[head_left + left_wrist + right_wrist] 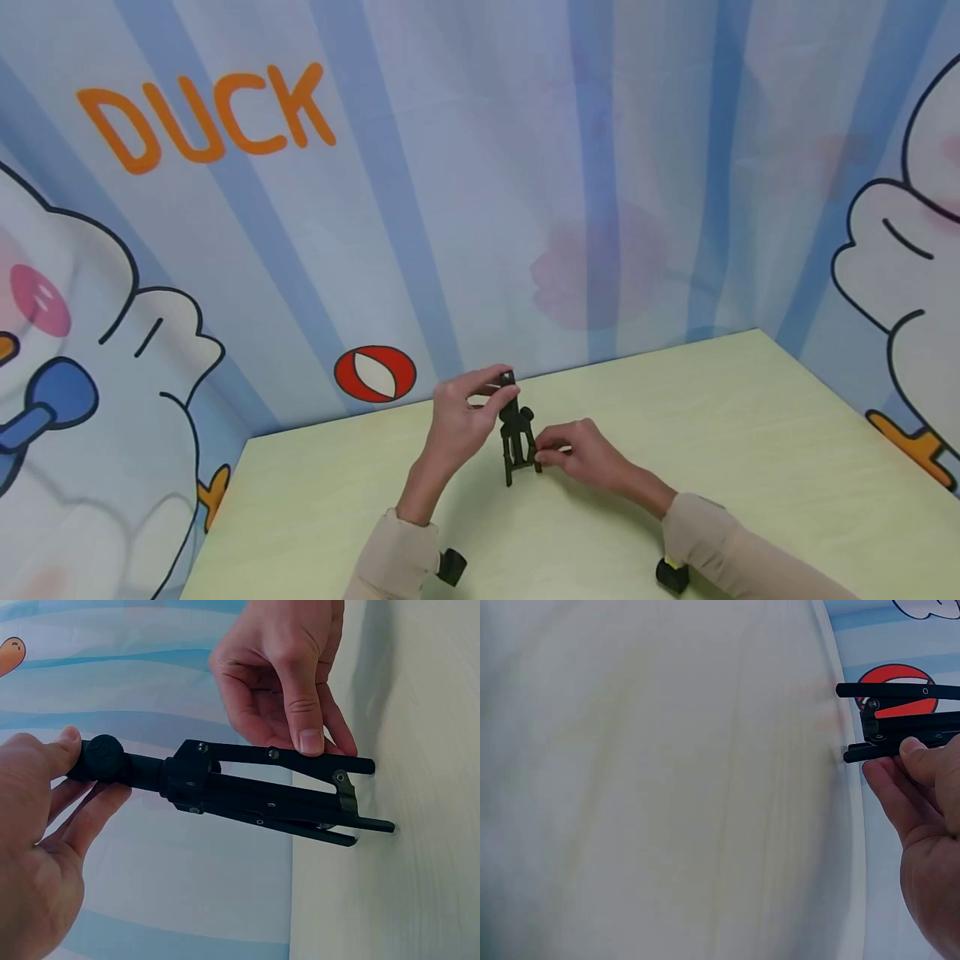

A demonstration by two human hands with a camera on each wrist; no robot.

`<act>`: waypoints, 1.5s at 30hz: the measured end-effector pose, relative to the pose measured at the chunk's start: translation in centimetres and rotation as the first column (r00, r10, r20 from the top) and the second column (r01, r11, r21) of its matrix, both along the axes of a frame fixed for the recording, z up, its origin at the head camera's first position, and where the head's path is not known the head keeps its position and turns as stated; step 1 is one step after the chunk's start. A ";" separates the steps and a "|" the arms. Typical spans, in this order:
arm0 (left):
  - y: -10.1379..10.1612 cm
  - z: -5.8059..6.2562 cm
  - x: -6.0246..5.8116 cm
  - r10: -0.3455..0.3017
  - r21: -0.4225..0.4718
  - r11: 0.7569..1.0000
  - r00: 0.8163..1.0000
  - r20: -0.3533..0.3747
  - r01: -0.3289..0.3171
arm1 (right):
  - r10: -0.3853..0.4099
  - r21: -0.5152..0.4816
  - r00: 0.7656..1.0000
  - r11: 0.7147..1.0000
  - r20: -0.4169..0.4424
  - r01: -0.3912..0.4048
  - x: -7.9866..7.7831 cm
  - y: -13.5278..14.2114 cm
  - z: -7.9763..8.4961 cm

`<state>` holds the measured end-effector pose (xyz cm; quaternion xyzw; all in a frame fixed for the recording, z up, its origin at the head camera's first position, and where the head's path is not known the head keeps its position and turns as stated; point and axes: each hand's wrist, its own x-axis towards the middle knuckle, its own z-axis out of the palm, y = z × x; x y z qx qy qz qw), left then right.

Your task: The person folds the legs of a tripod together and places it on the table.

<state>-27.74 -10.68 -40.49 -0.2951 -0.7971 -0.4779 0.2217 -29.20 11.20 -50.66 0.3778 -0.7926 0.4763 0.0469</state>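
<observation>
Right hand point(588, 457), thumb and fingertips closed, pinched black tripod point(516, 421) by one leg point(247, 752) at its five o'clock, probably for control. Tripod was near-upright over pale table point(337, 517), towards six o'clock. Left hand point(459, 421), fingers slightly spread, pinched its top, presumably for balance. No brand legible; backdrop point(480, 208) lettering point(225, 108), ten o'clock, read "DUCK".

Pale yellow-green table point(322, 508) beneath a black tripod point(514, 426)

Black tripod leg point(868, 753) in right hand point(933, 832)
</observation>
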 end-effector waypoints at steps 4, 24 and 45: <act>-0.1 -0.2 0.1 0.015 -0.004 1.000 1.000 -0.015 -0.015 | -0.011 -0.006 1.000 1.000 -0.006 0.011 0.0 -0.2 -0.1; -1.2 0.5 0.2 -0.105 -0.012 0.994 0.980 0.167 0.108 | 0.040 0.082 0.999 0.996 -0.007 -0.040 -1.2 0.5 0.6; 0.2 0.3 -0.1 -0.117 0.021 0.993 0.985 0.126 0.115 | 0.014 0.074 1.000 0.997 0.008 -0.015 -0.3 1.2 0.8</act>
